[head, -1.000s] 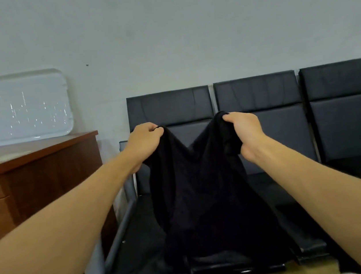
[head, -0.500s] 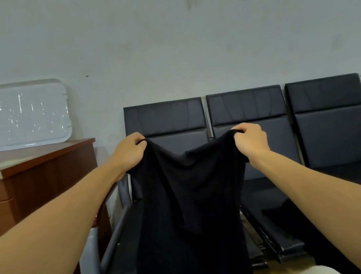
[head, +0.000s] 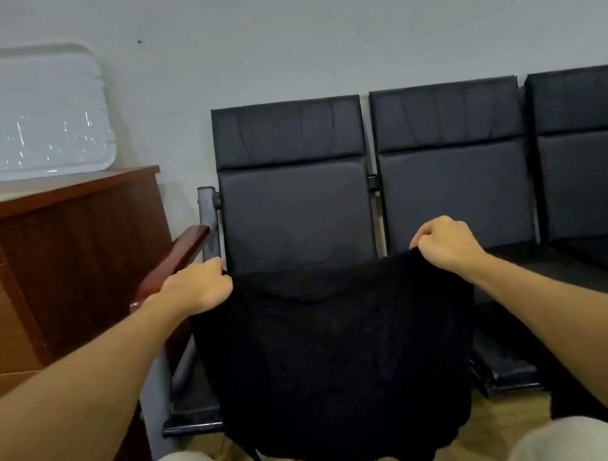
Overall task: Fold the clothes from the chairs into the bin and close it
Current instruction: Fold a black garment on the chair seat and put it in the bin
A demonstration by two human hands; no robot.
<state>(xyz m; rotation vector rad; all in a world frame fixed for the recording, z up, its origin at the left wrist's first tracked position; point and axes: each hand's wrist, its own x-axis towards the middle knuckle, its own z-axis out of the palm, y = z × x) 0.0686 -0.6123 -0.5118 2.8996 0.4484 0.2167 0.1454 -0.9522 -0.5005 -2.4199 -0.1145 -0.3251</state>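
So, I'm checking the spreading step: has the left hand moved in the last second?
Yes. The left hand, gripping the black garment, went down and left: from the backrest seam of the leftmost chair to beside its wooden armrest.

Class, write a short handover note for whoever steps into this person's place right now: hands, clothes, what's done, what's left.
Left hand: grips the top left corner of the black garment.
Right hand: pinches its top right corner.
The garment hangs spread out in front of the chairs, not yet folded. The bin is not in view.
Done: garment lifted and spread.
Left: fold it, put it in the bin, close the bin.
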